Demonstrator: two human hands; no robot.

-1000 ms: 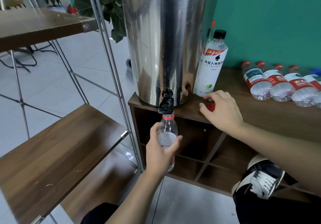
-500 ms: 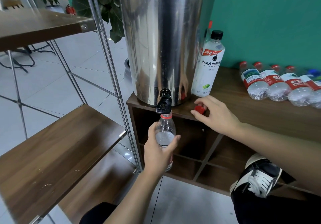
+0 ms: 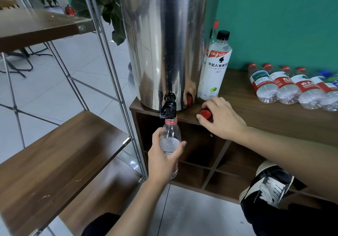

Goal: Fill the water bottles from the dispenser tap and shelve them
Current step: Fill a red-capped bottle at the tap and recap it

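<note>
The task looks to be in its early part. The left hand (image 3: 162,158) has its grip wrapped around a clear bottle (image 3: 170,140), uncapped, its mouth just under the black tap (image 3: 168,108) of the steel dispenser (image 3: 164,43). The bottle holds some water, roughly up to where the fingers cross it, so filling is not finished. The right hand (image 3: 221,119) rests on the tabletop (image 3: 274,118), its fingers curled about a red cap (image 3: 206,114), which it touches. To the far right a row of capped bottles (image 3: 285,87) lies on its side; whether they are full or empty I cannot tell. The wooden shelves (image 3: 60,155) at the left carry no bottles in view. No stream is visible at the tap, and the hand hides the bottle's lower part. The row is cut off at the right edge.
</note>
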